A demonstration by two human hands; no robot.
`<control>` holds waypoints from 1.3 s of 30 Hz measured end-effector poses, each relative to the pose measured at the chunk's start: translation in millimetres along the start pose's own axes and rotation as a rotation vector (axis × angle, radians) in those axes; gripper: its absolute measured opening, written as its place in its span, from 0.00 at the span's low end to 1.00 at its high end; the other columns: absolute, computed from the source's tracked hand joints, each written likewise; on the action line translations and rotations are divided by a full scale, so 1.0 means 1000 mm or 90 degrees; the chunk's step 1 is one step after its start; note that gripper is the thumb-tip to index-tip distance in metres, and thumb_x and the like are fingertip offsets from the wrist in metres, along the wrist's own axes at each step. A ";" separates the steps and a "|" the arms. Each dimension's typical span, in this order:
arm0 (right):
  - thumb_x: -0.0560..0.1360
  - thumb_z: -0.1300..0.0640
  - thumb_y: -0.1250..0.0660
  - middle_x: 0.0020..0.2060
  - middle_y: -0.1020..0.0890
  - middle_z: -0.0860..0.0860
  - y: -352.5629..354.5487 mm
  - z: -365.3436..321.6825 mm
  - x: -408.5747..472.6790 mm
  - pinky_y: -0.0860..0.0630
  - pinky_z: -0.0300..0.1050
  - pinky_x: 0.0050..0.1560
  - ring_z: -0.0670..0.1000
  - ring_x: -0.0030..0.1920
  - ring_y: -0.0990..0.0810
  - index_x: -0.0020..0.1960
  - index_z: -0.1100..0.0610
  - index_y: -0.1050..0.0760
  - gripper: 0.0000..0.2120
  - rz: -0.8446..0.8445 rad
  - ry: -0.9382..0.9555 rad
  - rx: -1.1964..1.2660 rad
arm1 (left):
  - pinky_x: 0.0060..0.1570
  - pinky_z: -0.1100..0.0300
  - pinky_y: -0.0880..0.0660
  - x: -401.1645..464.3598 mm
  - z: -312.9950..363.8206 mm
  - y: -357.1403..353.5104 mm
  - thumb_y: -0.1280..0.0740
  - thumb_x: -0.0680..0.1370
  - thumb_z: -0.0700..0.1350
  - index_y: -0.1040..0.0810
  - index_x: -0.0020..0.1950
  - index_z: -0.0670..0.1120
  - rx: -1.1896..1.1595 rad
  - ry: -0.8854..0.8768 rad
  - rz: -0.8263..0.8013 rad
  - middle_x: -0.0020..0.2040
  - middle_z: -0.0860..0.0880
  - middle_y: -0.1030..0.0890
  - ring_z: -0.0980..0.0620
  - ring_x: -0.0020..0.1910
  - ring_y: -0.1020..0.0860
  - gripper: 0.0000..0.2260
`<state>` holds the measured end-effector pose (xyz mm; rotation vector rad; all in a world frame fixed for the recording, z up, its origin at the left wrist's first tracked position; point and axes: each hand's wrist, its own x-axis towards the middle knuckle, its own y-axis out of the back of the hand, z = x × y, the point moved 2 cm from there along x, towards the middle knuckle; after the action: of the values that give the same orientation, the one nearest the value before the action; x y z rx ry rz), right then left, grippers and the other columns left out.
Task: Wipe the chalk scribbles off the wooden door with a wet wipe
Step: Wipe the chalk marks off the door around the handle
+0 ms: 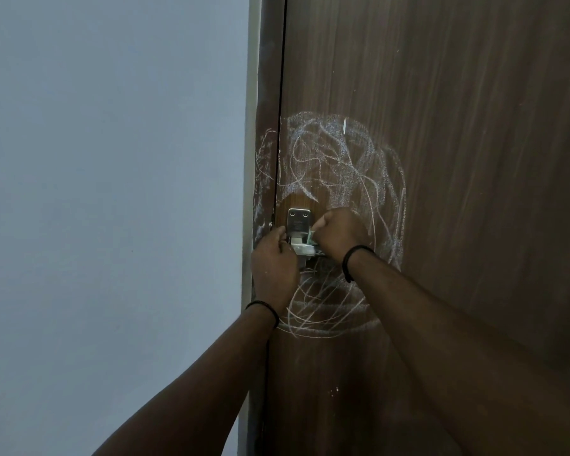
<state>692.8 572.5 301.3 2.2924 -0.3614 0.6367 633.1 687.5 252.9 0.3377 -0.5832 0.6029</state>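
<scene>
Two hands are curling at the metal latch: left hand holding its edge, right hand pinching a small wipe, chalk scribbles covering the door.

Both arms are being held raised and extended forward. The left hand is being kept with its fingers curled, thumb uppermost. The right hand is being kept clenched, knuckles up. A dark band is being worn on each wrist.

The hands cover the lower part of the metal latch; whatever pale scrap they pinch there is too small to tell.
</scene>
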 end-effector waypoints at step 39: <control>0.73 0.66 0.29 0.44 0.14 0.48 0.003 -0.046 0.006 0.29 0.32 0.35 0.41 0.38 0.22 0.42 0.54 0.16 0.08 -0.284 0.289 -0.212 | 0.53 0.63 0.25 -0.002 -0.018 0.005 0.39 0.82 0.39 0.19 0.62 0.44 -0.046 -0.024 0.058 0.56 0.48 0.16 0.53 0.53 0.21 0.13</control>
<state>681.0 602.6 334.1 1.7612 0.2409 0.7700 636.0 698.9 238.1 0.2564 -0.6574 0.6622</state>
